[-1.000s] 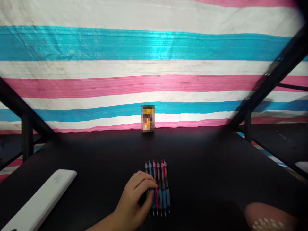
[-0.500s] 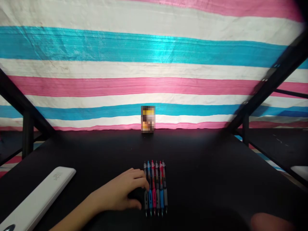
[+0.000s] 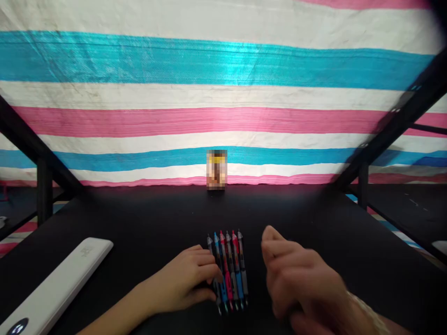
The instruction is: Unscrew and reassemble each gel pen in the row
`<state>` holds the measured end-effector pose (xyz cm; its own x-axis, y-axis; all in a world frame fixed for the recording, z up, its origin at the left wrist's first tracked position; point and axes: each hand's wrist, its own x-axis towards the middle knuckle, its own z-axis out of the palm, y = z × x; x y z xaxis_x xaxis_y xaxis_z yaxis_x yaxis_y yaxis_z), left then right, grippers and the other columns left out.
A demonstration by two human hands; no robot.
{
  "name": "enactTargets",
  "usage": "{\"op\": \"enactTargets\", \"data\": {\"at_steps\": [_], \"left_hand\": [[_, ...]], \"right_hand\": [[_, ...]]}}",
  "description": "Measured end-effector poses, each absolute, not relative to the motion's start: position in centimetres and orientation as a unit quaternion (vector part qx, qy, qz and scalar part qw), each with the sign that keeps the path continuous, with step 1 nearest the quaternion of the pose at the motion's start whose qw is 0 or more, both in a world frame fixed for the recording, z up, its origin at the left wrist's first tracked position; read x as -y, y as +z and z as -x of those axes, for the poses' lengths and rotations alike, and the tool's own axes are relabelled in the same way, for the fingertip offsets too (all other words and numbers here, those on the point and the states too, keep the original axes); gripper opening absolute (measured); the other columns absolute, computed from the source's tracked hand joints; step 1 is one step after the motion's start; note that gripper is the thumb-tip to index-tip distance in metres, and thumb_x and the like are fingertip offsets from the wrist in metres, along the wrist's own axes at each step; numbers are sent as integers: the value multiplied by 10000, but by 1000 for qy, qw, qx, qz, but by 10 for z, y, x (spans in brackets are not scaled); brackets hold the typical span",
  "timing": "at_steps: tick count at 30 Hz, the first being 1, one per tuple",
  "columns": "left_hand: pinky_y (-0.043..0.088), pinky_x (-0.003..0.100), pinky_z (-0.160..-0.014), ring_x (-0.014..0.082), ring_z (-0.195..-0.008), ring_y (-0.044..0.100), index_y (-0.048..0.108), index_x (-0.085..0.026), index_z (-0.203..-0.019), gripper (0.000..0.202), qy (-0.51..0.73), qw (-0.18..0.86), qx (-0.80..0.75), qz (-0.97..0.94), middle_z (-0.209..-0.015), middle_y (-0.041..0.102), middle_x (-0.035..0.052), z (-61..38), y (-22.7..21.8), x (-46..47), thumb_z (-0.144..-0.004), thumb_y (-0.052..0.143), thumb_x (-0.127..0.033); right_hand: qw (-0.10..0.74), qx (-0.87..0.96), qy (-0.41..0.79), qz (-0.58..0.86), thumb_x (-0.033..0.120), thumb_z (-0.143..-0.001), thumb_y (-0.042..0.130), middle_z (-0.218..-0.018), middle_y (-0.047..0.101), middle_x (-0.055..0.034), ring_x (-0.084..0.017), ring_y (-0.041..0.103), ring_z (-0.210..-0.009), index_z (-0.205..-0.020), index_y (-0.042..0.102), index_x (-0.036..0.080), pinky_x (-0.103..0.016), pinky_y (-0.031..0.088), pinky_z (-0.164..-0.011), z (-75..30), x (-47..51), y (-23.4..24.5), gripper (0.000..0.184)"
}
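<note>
Several pens (image 3: 230, 270) in black, blue, red and grey lie side by side on the black table (image 3: 146, 223), tips toward me. My left hand (image 3: 185, 281) rests at the row's left edge, with its fingertips curled over the leftmost black pen and the thumb pressed in from below. My right hand (image 3: 296, 274) hovers just right of the row, blurred by motion. Its fingers are loosely bent and apart, and nothing is in them. A beaded band shows at its wrist.
A long white flat case (image 3: 59, 284) lies at the table's left front. A small blurred-out box (image 3: 216, 169) stands at the far edge against a pink, blue and white striped tarp (image 3: 223, 93). Black frame bars (image 3: 384, 135) slant up on both sides.
My right hand has come up into view beside the pens. My left hand has closed its fingers onto the leftmost pen, and the row has skewed slightly.
</note>
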<state>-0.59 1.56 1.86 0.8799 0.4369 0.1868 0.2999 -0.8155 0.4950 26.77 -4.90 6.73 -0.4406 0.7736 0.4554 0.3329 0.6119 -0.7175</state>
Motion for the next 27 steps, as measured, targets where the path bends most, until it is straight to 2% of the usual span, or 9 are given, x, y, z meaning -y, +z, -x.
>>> {"op": "enactTargets", "data": {"at_steps": [2,3,5,11,19,23,25,27], "left_hand": [[429,292,-752,189,-819,624,619,-226,-977,32,159,210,-213,-941,-900,678,16,11,23,-21,-958,618,-252],[429,296,-773,192,-847,621,631,-229,-1002,53,161,189,-225,-942,-942,683,25,15,26,-24,-970,591,-218],[426,308,-809,194,-870,608,649,-227,-1040,153,159,139,-244,-947,-952,674,32,22,28,-32,-985,530,-147],[445,353,-898,225,-1031,579,655,-223,-1107,229,143,71,-259,-952,-1146,656,77,34,23,-41,-993,493,-106],[428,399,-968,270,-1175,547,647,-232,-995,298,125,41,-235,-963,-1206,657,64,29,10,-40,-919,481,3],[399,427,-989,253,-1077,590,610,-199,-1048,313,161,36,-251,-954,-1087,684,71,30,14,-39,-913,436,24],[417,419,-932,227,-931,602,587,-172,-1083,274,206,34,-266,-941,-972,679,68,28,14,-37,-939,432,3],[437,392,-842,205,-808,575,578,-152,-1096,247,247,17,-269,-931,-893,666,61,24,12,-33,-953,436,-10]], "right_hand": [[396,813,289,314,362,-931,531,-570,577,-3,-206,558,-579,-666,579,277,-403,475,-669,-258,24,74,282],[421,804,290,303,325,-927,508,-537,518,6,-196,497,-534,-648,548,271,-367,417,-572,-253,13,72,287],[437,770,311,346,265,-925,498,-553,483,9,-172,440,-512,-611,509,251,-323,329,-490,-246,-1,58,315],[451,736,307,401,244,-895,527,-554,427,31,-139,380,-494,-589,463,230,-289,287,-473,-243,-7,9,313],[407,753,313,411,202,-931,514,-601,477,19,-149,437,-527,-658,500,230,-282,323,-481,-246,7,15,276],[376,811,245,374,207,-934,523,-713,590,-31,-207,515,-679,-869,604,224,-331,408,-598,-249,4,14,105],[330,846,211,362,251,-953,531,-799,640,-63,-240,525,-763,-1034,622,193,-359,423,-649,-251,2,12,135],[293,868,182,358,284,-991,515,-856,668,-82,-250,523,-797,-1090,619,167,-360,419,-657,-251,2,9,185]]}}
